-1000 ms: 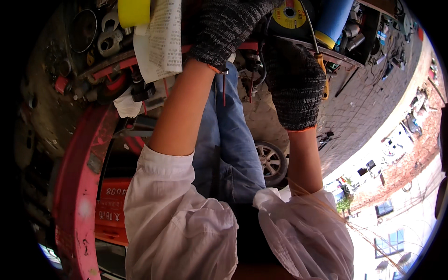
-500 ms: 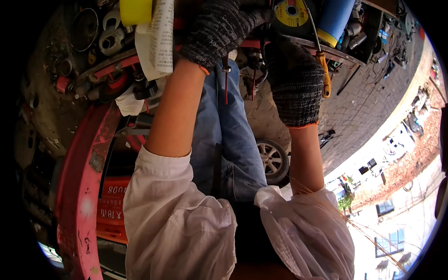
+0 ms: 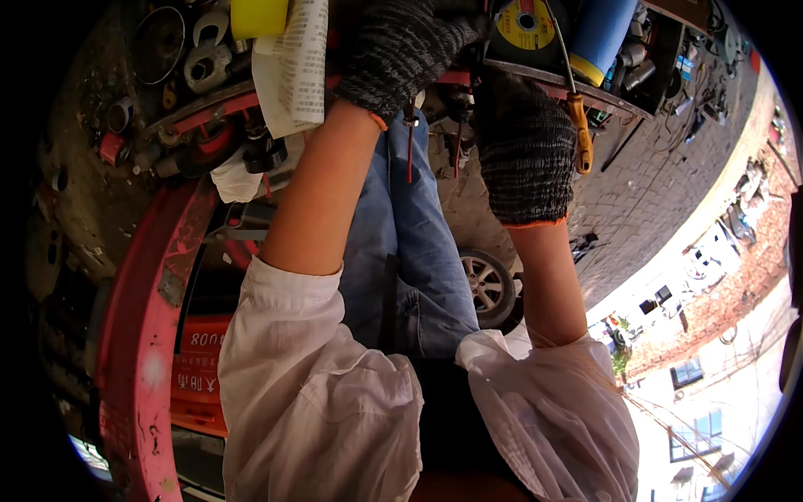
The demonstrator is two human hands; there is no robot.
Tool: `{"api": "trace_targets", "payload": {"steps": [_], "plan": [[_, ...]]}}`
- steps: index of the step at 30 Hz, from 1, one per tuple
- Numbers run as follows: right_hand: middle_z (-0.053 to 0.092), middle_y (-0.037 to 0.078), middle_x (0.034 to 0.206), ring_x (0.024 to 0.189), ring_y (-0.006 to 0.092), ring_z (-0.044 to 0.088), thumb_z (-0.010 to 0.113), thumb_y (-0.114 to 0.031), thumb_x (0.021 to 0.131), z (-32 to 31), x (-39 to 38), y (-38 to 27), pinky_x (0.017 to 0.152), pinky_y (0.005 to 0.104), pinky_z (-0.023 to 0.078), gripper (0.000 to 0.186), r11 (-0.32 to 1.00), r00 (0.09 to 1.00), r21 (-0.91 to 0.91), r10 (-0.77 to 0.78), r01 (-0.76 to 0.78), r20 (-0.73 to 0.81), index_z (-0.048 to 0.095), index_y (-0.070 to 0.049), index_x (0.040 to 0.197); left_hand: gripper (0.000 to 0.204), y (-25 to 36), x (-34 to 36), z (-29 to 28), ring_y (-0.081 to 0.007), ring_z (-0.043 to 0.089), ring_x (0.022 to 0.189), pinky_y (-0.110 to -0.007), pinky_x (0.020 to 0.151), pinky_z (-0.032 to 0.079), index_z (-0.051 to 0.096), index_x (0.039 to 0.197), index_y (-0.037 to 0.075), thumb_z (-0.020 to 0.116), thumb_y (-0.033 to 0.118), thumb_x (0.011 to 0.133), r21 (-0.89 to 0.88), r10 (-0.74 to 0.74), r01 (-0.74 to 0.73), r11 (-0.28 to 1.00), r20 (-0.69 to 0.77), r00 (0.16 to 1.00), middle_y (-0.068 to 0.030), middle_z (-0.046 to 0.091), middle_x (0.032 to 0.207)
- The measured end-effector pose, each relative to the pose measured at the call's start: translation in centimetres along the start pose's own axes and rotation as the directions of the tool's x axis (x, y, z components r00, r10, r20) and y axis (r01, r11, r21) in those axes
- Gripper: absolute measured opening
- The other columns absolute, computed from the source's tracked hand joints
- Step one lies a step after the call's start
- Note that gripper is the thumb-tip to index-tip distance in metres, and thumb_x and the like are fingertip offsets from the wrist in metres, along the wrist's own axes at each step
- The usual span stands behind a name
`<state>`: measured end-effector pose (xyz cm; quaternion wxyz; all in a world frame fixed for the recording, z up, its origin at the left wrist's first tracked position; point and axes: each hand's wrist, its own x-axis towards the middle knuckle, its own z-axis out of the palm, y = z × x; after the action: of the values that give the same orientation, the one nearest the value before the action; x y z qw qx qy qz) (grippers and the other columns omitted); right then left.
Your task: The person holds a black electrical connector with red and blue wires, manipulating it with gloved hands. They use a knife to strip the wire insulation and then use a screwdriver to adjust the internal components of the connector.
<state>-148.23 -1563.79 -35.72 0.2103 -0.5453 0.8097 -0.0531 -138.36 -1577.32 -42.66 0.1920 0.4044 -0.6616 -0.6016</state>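
Observation:
My left hand point(image 3: 400, 63), in a dark knitted glove with an orange cuff, reaches over the bench edge at the top. Its fingers are bent to the right and pressed together; the picture's edge and shadow hide what they hold, if anything. Lower and to the right is my right hand point(image 3: 527, 155), gloved alike, its fingers curled into deep shadow. I cannot make out what is in them. Beside it a screwdriver point(image 3: 583, 134) with a yellow-orange handle hangs at the bench edge. A yellow-labelled cutting disc point(image 3: 527, 23) lies just beyond.
A printed paper sheet point(image 3: 303, 75) and a yellow roll point(image 3: 258, 17) stand left of my left hand. A blue cylinder point(image 3: 604, 38) lies among metal parts at the right. A red metal frame point(image 3: 146, 351) runs down the left; a car wheel point(image 3: 487, 284) is below.
The bench and its things shift slightly rightward at the left side as the view moves. My left hand moves a little right; my right hand shifts slightly left. Both stay at the bench edge.

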Motion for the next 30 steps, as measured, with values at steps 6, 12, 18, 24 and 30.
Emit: {"api": "trace_targets", "payload": {"steps": [6, 12, 18, 24, 30], "plan": [[0.072, 0.016, 0.102, 0.096, 0.0332, 0.069, 0.061, -0.016, 0.095, 0.0, -0.4, -0.3, 0.082, 0.0429, 0.055, 0.022, 0.996, 0.991, -0.004, 0.088, -0.088, 0.097, 0.071, -0.007, 0.112, 0.026, -0.2, 0.0, 0.1, -0.0304, 0.07, 0.095, -0.04, 0.087, 0.053, 0.075, 0.104, 0.001, 0.075, 0.019, 0.084, 0.103, 0.027, -0.025, 0.994, -0.011, 1.0, -0.0163, 0.074, 0.101], [0.072, 0.016, 0.102, 0.091, 0.0347, 0.07, 0.061, -0.016, 0.095, 0.4, -1.1, 0.2, 0.078, 0.0421, 0.056, 0.02, 0.999, 0.998, 0.038, -0.01, 0.008, 0.054, 0.071, -0.007, 0.11, 0.026, 0.1, 0.0, 0.0, -0.032, 0.069, 0.095, -0.041, 0.087, 0.053, 0.074, 0.103, 0.001, 0.074, 0.02, 0.085, 0.022, 0.029, -0.029, 0.999, -0.001, 1.0, -0.0171, 0.073, 0.101], [0.072, 0.017, 0.102, 0.091, 0.0349, 0.07, 0.063, -0.016, 0.095, 1.0, -1.5, 0.3, 0.077, 0.0413, 0.056, 0.02, 0.996, 0.998, 0.082, 0.031, -0.035, 0.057, 0.071, -0.007, 0.111, 0.029, 0.4, -1.2, -0.3, -0.0337, 0.068, 0.095, -0.043, 0.087, 0.053, 0.071, 0.105, -0.001, 0.077, 0.018, 0.083, 0.226, 0.117, -0.132, 0.965, 0.079, 0.99, -0.0179, 0.071, 0.101], [0.072, 0.016, 0.104, 0.093, 0.0334, 0.07, 0.066, -0.011, 0.092, 0.4, -1.5, 0.3, 0.081, 0.0396, 0.056, 0.024, 0.991, 0.999, 0.133, 0.036, -0.032, -0.024, 0.07, -0.005, 0.114, 0.034, 0.8, -0.5, -0.8, -0.0308, 0.067, 0.1, -0.04, 0.089, 0.052, 0.07, 0.108, -0.003, 0.078, 0.021, 0.084, 0.01, -0.068, 0.067, 0.998, 0.09, 0.994, -0.0171, 0.071, 0.107], [0.072, 0.016, 0.102, 0.092, 0.0309, 0.07, 0.066, -0.012, 0.093, -0.5, -0.7, 0.0, 0.081, 0.0372, 0.055, 0.026, 0.996, 0.996, 0.082, -0.036, 0.042, -0.08, 0.07, -0.005, 0.117, 0.035, 0.2, -0.1, -0.3, -0.0323, 0.066, 0.102, -0.041, 0.092, 0.051, 0.07, 0.11, -0.002, 0.077, 0.021, 0.085, -0.039, -0.007, 0.007, 0.999, 0.025, 1.0, -0.0173, 0.071, 0.109]]}}
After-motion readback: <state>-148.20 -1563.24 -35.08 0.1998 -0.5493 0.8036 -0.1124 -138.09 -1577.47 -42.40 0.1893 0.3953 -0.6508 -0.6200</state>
